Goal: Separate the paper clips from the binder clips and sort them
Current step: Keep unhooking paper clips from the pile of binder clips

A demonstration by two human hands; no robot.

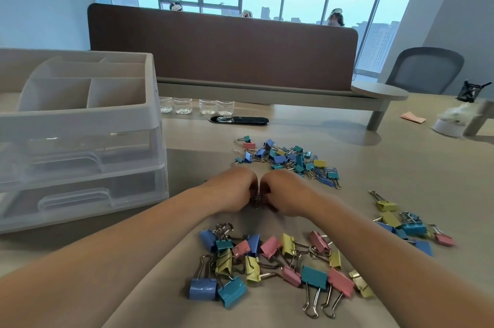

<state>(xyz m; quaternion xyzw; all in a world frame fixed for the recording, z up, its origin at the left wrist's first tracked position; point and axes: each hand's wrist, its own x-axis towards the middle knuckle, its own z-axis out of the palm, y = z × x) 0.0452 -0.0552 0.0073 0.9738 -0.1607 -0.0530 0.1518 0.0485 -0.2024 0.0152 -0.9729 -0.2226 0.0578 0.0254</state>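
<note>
- Head view: two bare forearms come in from the near edge. The left hand (235,191) and right hand (284,194) meet knuckle to knuckle over the middle of the counter (387,162).
- Grip, both hands: fingers are curled in, pinching one small silver wire piece (256,199) between them. I cannot tell whether it is a paper clip or a binder-clip handle.
- Near pile (314,277), between the forearms: large binder clips, roughly 16 in all. That is 3 blue, 3 teal, 5 pink and 5 yellow, with wire handles overlapping.
- Right group (413,229), outside the right forearm: about 7 more large binder clips, lying apart from the near pile.
- Far pile (280,159), just beyond the hands: small binder clips are tangled with paper clips, too dense to count.
- A cluster of blue paper clips (324,180) sits at the far pile's near-right edge.
- One silver paper clip (235,151) lies apart on the far pile's left side.
- Organizer (80,116), left on the counter: 2 clear drawers, both closed, with open compartments on top.
- Clear containers (183,106): 4 in a row behind the organizer, their tops hidden.
- Brown divider (222,52) with 3 heads showing above it, and 1 grey chair (425,71) at far right.
</note>
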